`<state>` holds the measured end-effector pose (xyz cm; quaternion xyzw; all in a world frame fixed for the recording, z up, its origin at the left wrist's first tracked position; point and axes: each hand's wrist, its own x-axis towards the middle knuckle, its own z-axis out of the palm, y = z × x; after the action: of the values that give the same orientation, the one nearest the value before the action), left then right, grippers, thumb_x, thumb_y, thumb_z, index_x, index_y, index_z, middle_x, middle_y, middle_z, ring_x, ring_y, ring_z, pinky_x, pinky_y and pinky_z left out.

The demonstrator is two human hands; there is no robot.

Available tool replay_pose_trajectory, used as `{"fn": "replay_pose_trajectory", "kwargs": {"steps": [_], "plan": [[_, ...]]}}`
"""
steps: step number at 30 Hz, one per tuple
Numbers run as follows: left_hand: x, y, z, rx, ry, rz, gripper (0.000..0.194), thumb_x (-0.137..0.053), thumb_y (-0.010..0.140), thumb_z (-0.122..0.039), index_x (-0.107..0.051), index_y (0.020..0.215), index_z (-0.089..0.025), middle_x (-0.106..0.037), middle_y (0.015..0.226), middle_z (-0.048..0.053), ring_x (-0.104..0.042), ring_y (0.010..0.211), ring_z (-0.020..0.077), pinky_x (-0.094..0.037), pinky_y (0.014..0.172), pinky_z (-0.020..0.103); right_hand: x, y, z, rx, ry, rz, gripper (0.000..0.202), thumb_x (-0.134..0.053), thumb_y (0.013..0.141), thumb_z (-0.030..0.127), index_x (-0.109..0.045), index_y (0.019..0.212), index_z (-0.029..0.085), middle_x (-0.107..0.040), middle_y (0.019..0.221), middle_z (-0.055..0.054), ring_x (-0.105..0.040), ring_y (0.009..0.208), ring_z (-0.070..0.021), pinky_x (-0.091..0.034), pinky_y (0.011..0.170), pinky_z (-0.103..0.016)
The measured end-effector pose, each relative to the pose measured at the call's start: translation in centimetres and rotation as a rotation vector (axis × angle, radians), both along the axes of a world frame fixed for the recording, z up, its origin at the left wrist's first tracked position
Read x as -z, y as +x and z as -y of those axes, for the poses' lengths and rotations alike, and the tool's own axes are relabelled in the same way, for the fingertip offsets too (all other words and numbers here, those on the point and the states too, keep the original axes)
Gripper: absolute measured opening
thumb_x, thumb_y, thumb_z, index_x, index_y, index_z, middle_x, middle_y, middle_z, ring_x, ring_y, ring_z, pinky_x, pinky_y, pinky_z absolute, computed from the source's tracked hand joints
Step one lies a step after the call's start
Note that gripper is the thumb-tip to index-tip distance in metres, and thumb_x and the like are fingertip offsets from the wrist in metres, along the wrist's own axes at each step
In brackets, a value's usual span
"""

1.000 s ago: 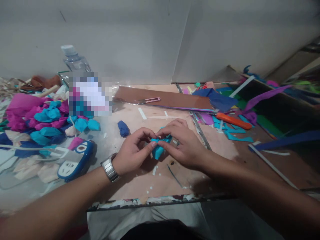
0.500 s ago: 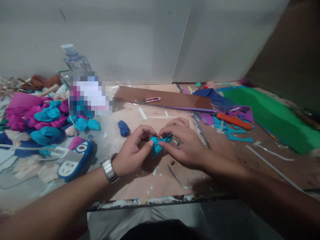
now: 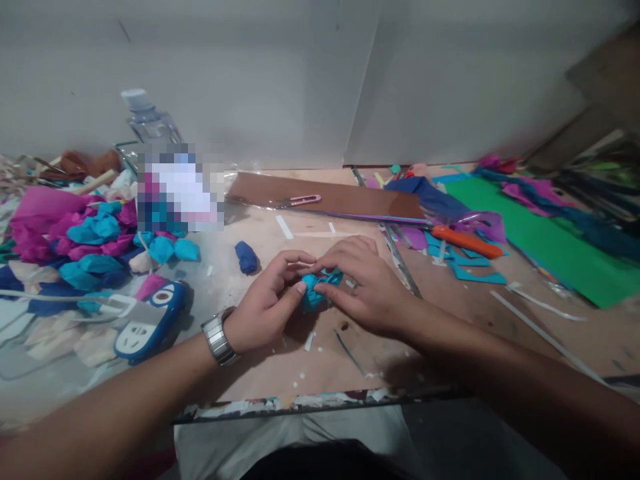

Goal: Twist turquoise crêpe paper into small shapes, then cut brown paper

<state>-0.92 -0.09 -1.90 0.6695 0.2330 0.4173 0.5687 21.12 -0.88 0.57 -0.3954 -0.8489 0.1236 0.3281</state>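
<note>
Between my two hands is a crumpled piece of turquoise crepe paper [image 3: 311,300], held just above the tabletop. My left hand [image 3: 267,297], with a metal watch on its wrist, pinches the paper's left side between thumb and fingers. On the other side my right hand [image 3: 363,283] is closed on the paper's right end, thumb and forefinger pressed together. Its curled fingers hide part of the paper. A small dark blue paper bundle [image 3: 246,258] lies on the table just beyond my left hand.
Pink, turquoise and blue paper bundles [image 3: 95,227] pile up at left, beside a blue-and-white power strip [image 3: 150,323] and a clear bottle [image 3: 153,127]. Behind my hands are brown sheets [image 3: 345,193] with pink thread snips [image 3: 305,200]. An orange-handled cutter [image 3: 467,241] and green sheet [image 3: 540,233] lie right.
The hands stay almost in place, with the turquoise paper shifting slightly between the fingers. At the far right, a dark shape that covered the table's edge has moved away, uncovering coloured scraps.
</note>
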Motion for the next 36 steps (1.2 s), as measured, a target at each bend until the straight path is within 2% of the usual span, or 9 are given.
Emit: {"fn": "replay_pose_trajectory", "kwargs": {"steps": [6,15,17,21,23,31,36], "plan": [[-0.20,0.06,0.02,0.040,-0.078,-0.009,0.034,-0.056,0.105,-0.028,-0.047,0.137,-0.023,-0.066,0.126,0.010,-0.065,0.116,0.0193,-0.053,0.099,0.032,0.01,-0.09,0.06,-0.064,0.021,0.071,0.029,-0.060,0.103,0.031,-0.070,0.129,0.029,-0.064,0.113,-0.008,-0.056,0.111,-0.0255,-0.037,0.104,-0.049],[-0.28,0.20,0.05,0.080,-0.041,-0.048,0.042,-0.058,0.103,-0.024,-0.044,0.143,-0.025,-0.059,0.140,0.012,-0.056,0.133,0.0226,-0.044,0.113,0.039,0.11,-0.44,0.15,-0.062,-0.038,-0.020,0.021,-0.055,0.103,0.027,-0.066,0.121,0.025,-0.067,0.116,-0.009,-0.058,0.112,-0.0261,-0.039,0.104,-0.048],[-0.14,0.16,0.04,0.068,-0.048,-0.068,0.044,-0.060,0.102,-0.023,-0.043,0.143,-0.025,-0.061,0.135,0.011,-0.059,0.127,0.0223,-0.046,0.108,0.038,0.09,-0.38,0.14,-0.054,-0.049,-0.030,0.020,-0.055,0.104,0.029,-0.065,0.120,0.024,-0.068,0.115,-0.009,-0.058,0.110,-0.0266,-0.039,0.102,-0.048],[0.04,0.08,-0.01,0.039,-0.106,-0.125,0.053,-0.066,0.094,-0.016,-0.044,0.141,-0.024,-0.068,0.113,0.007,-0.066,0.098,0.0180,-0.052,0.085,0.030,0.10,-0.23,0.12,-0.044,-0.039,-0.040,0.016,-0.054,0.103,0.030,-0.062,0.116,0.024,-0.068,0.111,-0.008,-0.058,0.107,-0.0262,-0.038,0.101,-0.047],[0.01,0.07,-0.02,0.036,-0.131,-0.135,0.057,-0.067,0.089,-0.012,-0.044,0.140,-0.024,-0.069,0.107,0.005,-0.066,0.092,0.0166,-0.052,0.080,0.028,0.13,-0.20,0.12,-0.045,-0.027,-0.051,0.014,-0.054,0.103,0.030,-0.061,0.114,0.024,-0.067,0.109,-0.007,-0.058,0.106,-0.0256,-0.038,0.101,-0.047],[-0.09,0.12,-0.01,0.008,-0.132,-0.197,0.062,-0.065,0.080,-0.005,-0.049,0.137,-0.023,-0.071,0.114,0.006,-0.067,0.092,0.0167,-0.053,0.078,0.028,0.30,-0.30,0.16,-0.039,-0.024,-0.078,0.016,-0.056,0.103,0.032,-0.062,0.114,0.023,-0.068,0.108,-0.007,-0.059,0.103,-0.0246,-0.038,0.099,-0.046],[-0.22,0.15,0.16,-0.024,-0.142,-0.258,0.065,-0.067,0.076,-0.006,-0.049,0.136,-0.022,-0.072,0.104,0.004,-0.068,0.087,0.0180,-0.054,0.075,0.029,0.29,-0.35,0.18,-0.036,-0.033,-0.068,0.016,-0.055,0.103,0.031,-0.063,0.116,0.024,-0.070,0.109,-0.007,-0.060,0.105,-0.0257,-0.038,0.100,-0.047]]}}
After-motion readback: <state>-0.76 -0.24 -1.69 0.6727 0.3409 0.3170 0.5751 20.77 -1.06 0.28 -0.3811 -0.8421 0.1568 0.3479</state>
